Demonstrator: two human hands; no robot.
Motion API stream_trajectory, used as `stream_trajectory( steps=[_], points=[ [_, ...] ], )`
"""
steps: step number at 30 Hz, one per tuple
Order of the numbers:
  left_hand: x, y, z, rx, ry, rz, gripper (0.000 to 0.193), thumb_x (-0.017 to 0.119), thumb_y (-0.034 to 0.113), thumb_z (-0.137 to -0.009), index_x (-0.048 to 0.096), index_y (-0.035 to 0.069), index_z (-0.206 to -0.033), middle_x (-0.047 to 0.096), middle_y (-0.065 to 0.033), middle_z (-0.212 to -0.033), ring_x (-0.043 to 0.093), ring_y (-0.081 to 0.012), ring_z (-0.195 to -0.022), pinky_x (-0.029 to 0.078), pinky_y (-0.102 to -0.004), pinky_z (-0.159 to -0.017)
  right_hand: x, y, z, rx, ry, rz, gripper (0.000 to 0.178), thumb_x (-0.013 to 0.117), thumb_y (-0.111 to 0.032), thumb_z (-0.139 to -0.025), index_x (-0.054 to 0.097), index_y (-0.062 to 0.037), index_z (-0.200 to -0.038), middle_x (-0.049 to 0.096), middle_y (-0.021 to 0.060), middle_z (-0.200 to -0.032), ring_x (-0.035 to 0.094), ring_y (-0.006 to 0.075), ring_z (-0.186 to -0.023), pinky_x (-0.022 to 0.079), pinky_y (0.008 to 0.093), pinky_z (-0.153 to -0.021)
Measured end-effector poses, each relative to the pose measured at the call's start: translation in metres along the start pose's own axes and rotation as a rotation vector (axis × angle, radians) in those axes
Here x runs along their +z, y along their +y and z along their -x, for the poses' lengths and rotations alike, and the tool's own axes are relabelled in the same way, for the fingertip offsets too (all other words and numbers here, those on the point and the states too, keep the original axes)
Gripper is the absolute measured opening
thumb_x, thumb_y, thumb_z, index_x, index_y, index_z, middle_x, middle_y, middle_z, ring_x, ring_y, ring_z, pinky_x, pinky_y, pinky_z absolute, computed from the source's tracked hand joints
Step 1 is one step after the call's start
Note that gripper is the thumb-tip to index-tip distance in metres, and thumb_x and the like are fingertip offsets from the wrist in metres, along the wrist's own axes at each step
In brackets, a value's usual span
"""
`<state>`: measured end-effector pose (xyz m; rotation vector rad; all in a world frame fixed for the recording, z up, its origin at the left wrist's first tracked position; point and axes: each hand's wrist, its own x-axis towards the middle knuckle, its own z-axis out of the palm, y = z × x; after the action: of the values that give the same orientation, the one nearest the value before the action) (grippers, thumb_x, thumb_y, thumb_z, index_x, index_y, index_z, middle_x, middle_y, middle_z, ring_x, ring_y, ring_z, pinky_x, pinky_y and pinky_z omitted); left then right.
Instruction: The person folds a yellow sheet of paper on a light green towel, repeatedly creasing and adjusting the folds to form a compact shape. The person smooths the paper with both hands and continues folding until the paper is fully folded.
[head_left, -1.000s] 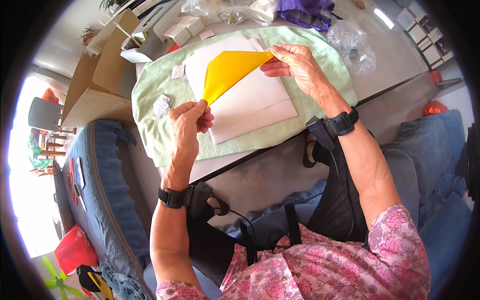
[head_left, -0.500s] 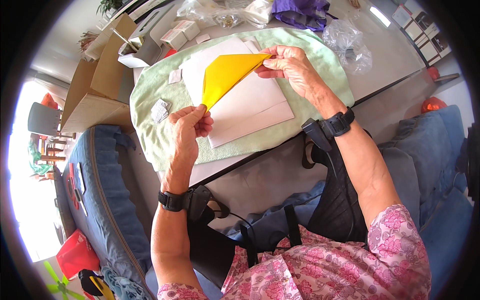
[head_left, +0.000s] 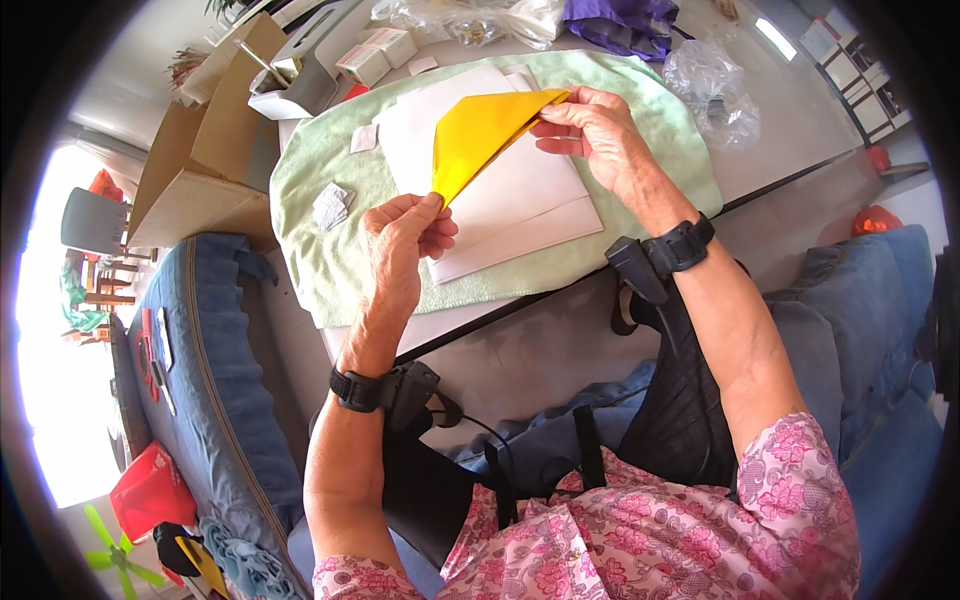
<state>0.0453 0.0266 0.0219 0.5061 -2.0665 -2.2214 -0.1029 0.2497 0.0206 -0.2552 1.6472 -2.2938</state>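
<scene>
A folded sheet of yellow paper (head_left: 487, 133) is stretched between my two hands, above a stack of white paper (head_left: 510, 215). My left hand (head_left: 410, 228) pinches its lower left corner between thumb and fingers. At the upper right corner, my right hand (head_left: 588, 130) grips the paper with thumb and fingertips. The long folded edge runs slantwise from one hand to the other, and the layers part slightly near the right hand. Under the white stack lies a pale green towel (head_left: 310, 265) on the table.
Left of the stack are a crumpled white wad (head_left: 332, 206) and a small paper square (head_left: 364, 138). Small boxes (head_left: 378, 57), clear plastic bags (head_left: 712, 95) and a purple bag (head_left: 622, 28) stand at the back. A cardboard box (head_left: 205, 165) is beside the table's left end.
Both hands and the yellow paper appear slightly further right in the view, along with the table, as the view has shifted. My grip at both corners stays the same.
</scene>
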Motion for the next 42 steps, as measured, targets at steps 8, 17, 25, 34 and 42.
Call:
stream_trajectory(
  steps=[8,17,25,34,42],
  points=[
    [0.014,0.004,0.006,-0.017,-0.001,-0.021,0.03,0.064,0.023,-0.097,0.069,-0.004,-0.086,0.068,-0.009,-0.071,0.061,-0.0136,-0.058,0.048,-0.0238,-0.056,0.031,0.004,0.018,0.17,-0.083,0.102,0.027,0.069,-0.02,-0.094,0.068,0.0025,-0.109,0.073,0.0131,-0.094,0.074,0.0216,-0.078,0.063,0.0321,-0.068],
    [0.02,-0.002,0.004,0.001,-0.022,-0.035,0.03,0.065,0.025,-0.095,0.07,-0.002,-0.086,0.069,-0.0081,-0.071,0.061,-0.0123,-0.058,0.046,-0.0247,-0.055,0.04,0.009,0.021,0.174,-0.109,0.129,0.028,0.063,-0.021,-0.095,0.068,0.0043,-0.105,0.072,0.0141,-0.09,0.072,0.0205,-0.072,0.062,0.0318,-0.065],
    [0.019,-0.003,-0.006,0.5,0.277,-0.617,0.032,0.073,0.027,-0.093,0.066,-0.003,-0.087,0.064,-0.0021,-0.069,0.053,-0.0093,-0.058,0.042,-0.0248,-0.056,0.046,0.006,0.027,0.081,-0.149,0.326,0.027,0.059,-0.02,-0.095,0.069,0.0048,-0.098,0.071,0.0124,-0.084,0.07,0.0185,-0.069,0.06,0.0301,-0.063],
    [0.03,-0.004,-0.006,0.842,0.27,-0.86,0.02,0.075,0.014,-0.085,0.06,0.001,-0.082,0.061,-0.0143,-0.076,0.058,-0.0296,-0.066,0.047,-0.041,-0.062,0.061,0.01,0.031,0.042,-0.251,0.385,0.024,0.063,-0.015,-0.092,0.069,0.0077,-0.088,0.071,0.0139,-0.076,0.071,0.0189,-0.062,0.06,0.0285,-0.058],
    [0.03,0.001,-0.001,0.742,0.267,-0.943,0.014,0.069,0.012,-0.087,0.061,0.001,-0.081,0.064,-0.0176,-0.079,0.062,-0.0378,-0.078,0.049,-0.048,-0.07,0.063,0.01,0.032,0.077,-0.293,0.445,0.031,0.064,-0.027,-0.093,0.068,0.0035,-0.088,0.069,0.0092,-0.075,0.067,0.0146,-0.063,0.056,0.0266,-0.059]
  ],
)
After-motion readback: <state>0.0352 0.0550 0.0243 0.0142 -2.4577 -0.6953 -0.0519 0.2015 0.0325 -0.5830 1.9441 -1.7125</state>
